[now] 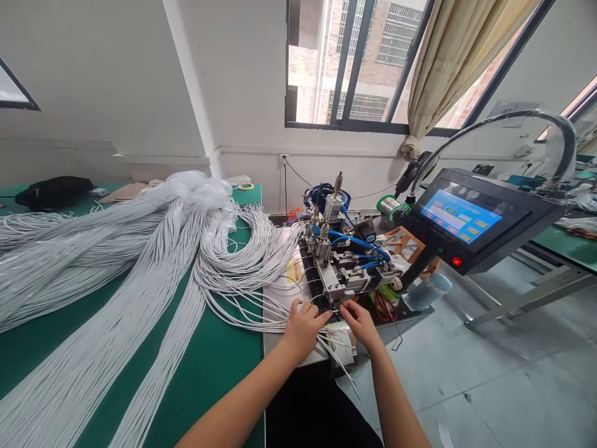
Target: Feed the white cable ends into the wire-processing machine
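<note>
Bare forearms closest, over a black-clad lap, both reaching to the front of a pneumatic machine. Left hand: grip looks pinched on a white cable end, which sits between the two hands, right at the machine's near edge. Right hand: fingertips bunched just beside that end; can't tell if this grip closes on it or only steadies it.

Step, as I judge it: lining up one cable end at the machine. Next move seems to call for holding the end straight and still, fingertips kept out of the mechanism.

Loose cable ends hang below, between the grips. Left of the left grip, a big spread of white cables covers much of the green table.

Writing: screen, up and right of the right grip, shows a blue page with yellow and pink buttons; characters too small to read. Red-lit switch under it. Yellow sticker beyond the left grip, text illegible. Green-rimmed spool, beyond the right grip, no brand readable.
</note>
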Demonstrator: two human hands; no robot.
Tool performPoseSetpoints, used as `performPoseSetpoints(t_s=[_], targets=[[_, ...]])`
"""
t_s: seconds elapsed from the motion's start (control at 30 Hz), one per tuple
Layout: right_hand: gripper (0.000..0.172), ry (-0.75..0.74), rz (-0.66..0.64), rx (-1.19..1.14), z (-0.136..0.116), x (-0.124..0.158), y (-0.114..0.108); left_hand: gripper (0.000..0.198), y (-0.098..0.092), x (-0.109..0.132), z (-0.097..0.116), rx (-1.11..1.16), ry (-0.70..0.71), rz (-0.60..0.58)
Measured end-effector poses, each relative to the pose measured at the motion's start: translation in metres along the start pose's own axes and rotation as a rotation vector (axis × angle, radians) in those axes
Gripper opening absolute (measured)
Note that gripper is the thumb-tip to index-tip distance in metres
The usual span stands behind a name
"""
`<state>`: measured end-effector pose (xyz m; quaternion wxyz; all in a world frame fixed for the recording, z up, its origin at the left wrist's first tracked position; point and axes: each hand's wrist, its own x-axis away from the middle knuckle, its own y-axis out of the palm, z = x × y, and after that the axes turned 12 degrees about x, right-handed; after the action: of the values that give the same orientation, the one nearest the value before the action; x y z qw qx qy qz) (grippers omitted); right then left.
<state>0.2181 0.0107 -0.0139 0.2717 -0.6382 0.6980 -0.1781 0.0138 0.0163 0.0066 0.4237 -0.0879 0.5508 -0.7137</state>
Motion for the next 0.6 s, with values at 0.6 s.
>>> performPoseSetpoints(t_s=[0.6], targets=[[0.037, 0.221, -0.171, -0.388, 0.0074, -0.0102, 0.0059, 0.049, 0.0059, -0.0006, -0.0037, 0.014, -0.024, 0.028]])
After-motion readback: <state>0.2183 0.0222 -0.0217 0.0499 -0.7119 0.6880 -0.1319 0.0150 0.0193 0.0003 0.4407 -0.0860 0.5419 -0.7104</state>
